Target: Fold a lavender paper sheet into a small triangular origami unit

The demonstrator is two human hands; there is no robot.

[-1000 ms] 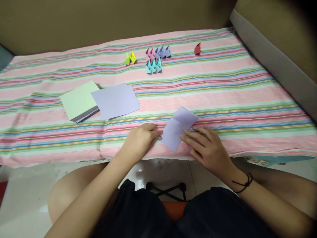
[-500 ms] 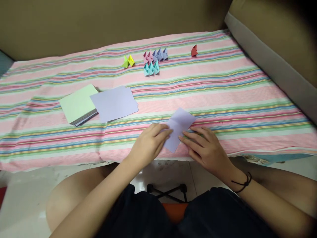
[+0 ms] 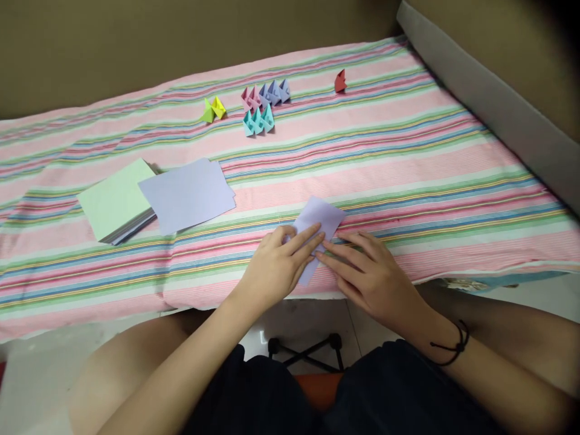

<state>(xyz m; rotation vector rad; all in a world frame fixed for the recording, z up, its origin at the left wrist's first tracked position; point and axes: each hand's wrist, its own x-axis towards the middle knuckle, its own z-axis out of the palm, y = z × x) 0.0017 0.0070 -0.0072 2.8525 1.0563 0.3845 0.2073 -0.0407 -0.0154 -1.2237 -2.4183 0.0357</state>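
A folded sheet of lilac paper (image 3: 321,212) lies near the front edge of the striped cloth. Across its left side my left hand (image 3: 281,260) rests with fingers stretched out, pressing the paper flat. My right hand (image 3: 369,266) comes in from the right, fingers apart, its fingertips touching the paper's right edge close to the left fingertips. Part of the sheet is hidden under the left fingers.
Left of my hands lie lilac sheets (image 3: 190,196) overlapping a stack of paper with light green on top (image 3: 118,199). Farther back stand small folded pieces: yellow (image 3: 214,109), pink (image 3: 251,98), purple (image 3: 274,93), turquoise (image 3: 258,121) and red (image 3: 340,81). A padded side (image 3: 489,90) borders the right.
My left hand's fingers have straightened and slid forward over the lilac paper. My right fingertips have moved closer to them. The whole view has shifted slightly.
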